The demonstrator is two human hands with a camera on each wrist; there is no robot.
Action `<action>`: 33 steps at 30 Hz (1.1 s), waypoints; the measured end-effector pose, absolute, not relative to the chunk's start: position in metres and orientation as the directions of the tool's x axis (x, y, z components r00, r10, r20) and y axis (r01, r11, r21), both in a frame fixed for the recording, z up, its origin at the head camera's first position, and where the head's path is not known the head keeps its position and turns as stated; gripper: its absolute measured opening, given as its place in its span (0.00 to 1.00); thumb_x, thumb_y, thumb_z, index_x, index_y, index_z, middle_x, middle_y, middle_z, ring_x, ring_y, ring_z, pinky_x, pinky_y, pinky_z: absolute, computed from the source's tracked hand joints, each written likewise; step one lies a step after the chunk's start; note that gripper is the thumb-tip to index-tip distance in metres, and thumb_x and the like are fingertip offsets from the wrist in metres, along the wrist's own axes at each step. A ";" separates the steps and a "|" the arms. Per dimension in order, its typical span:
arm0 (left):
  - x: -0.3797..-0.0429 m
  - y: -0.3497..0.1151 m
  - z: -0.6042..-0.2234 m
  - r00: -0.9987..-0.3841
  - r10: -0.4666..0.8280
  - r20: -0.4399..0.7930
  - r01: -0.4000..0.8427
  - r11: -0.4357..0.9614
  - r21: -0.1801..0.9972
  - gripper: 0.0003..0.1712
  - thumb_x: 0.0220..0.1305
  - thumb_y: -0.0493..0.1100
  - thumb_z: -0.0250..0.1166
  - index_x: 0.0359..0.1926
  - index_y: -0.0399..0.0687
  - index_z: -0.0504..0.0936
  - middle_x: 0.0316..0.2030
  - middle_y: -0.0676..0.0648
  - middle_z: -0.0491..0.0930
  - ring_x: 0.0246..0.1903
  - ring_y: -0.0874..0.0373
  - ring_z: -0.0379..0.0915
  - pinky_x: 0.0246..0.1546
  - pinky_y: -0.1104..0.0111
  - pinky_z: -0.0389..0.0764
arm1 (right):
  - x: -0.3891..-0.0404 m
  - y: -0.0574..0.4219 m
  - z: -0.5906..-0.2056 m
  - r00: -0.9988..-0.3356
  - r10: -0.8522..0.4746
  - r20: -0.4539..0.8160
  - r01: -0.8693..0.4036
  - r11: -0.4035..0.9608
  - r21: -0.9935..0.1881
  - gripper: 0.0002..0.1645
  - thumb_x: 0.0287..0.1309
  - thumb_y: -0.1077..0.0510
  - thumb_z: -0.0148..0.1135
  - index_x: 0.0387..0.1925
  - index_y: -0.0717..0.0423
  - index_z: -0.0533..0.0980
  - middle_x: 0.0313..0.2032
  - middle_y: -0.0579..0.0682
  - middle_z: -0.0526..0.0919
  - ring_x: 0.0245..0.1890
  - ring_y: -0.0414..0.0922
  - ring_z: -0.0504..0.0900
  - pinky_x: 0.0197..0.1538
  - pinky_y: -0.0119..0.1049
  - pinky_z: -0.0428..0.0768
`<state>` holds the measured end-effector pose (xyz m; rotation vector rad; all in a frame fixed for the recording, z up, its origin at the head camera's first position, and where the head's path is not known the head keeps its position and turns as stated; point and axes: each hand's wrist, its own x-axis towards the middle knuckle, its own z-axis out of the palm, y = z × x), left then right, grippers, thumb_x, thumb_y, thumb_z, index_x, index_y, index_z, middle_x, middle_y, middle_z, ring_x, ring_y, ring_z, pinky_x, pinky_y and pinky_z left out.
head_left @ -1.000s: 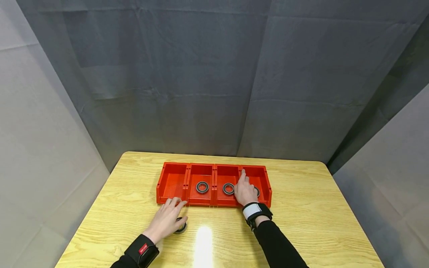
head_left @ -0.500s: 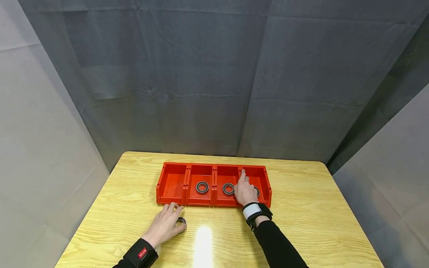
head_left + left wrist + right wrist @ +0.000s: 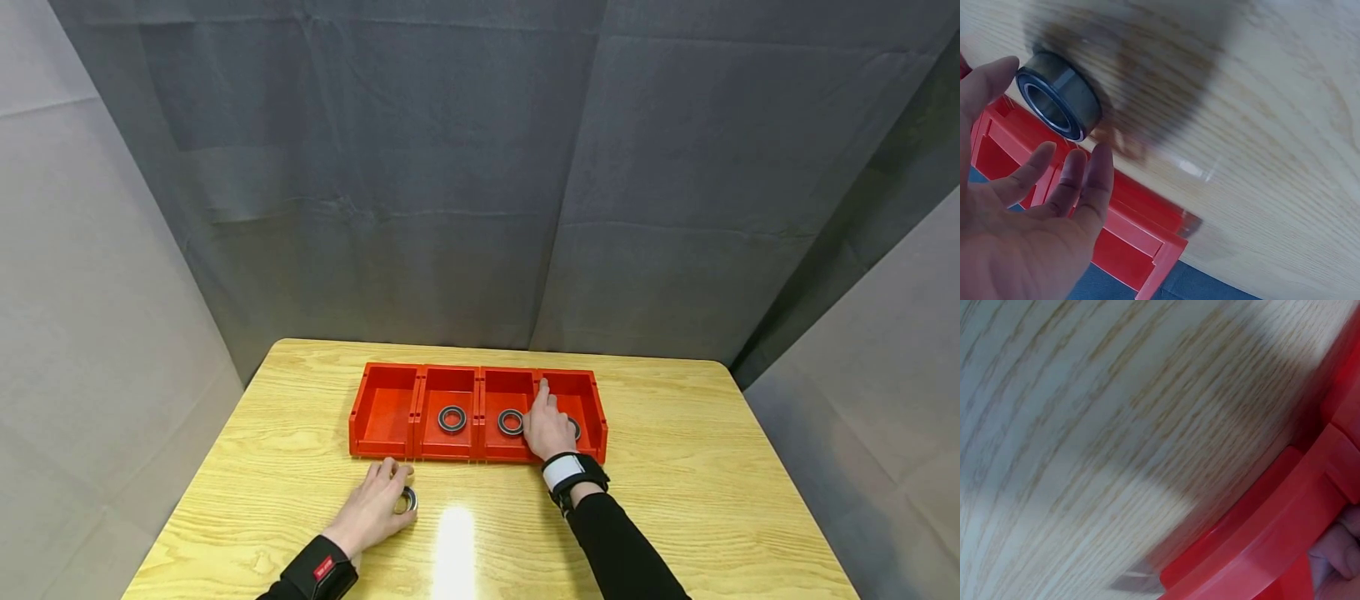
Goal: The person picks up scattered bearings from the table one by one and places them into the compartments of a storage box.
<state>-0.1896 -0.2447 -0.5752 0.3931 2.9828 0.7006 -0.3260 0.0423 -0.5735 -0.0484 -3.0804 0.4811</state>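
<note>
In the head view, my left hand is around a ball bearing on the wooden table, just in front of a red compartment bin. The left wrist view shows this bearing between the thumb tip at its rim and the loosely bent fingers, which have a gap to it. My right hand grips the divider between the bin's two rightmost compartments, index finger laid along it. Its curled fingers show behind the red wall in the right wrist view.
One bearing lies in the second compartment from the left and another in the third. A bearing in the rightmost is partly hidden by my right hand. Grey cloth hangs behind the table.
My left hand has drawn back slightly from the bin's front edge, and its fingers have come in around the bearing on the table. The right hand and the bin have stayed in place.
</note>
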 end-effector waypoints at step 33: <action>-0.188 -0.244 -0.582 -0.958 0.285 0.032 0.271 0.862 0.429 0.22 0.44 0.39 0.78 0.41 0.42 0.78 0.34 0.48 0.69 0.35 0.53 0.64 0.28 0.64 0.71 | -0.326 0.042 -0.571 -0.999 0.039 -0.001 0.038 0.954 -0.299 0.45 0.67 0.53 0.60 0.77 0.61 0.50 0.60 0.67 0.77 0.20 0.55 0.77 0.34 0.54 0.84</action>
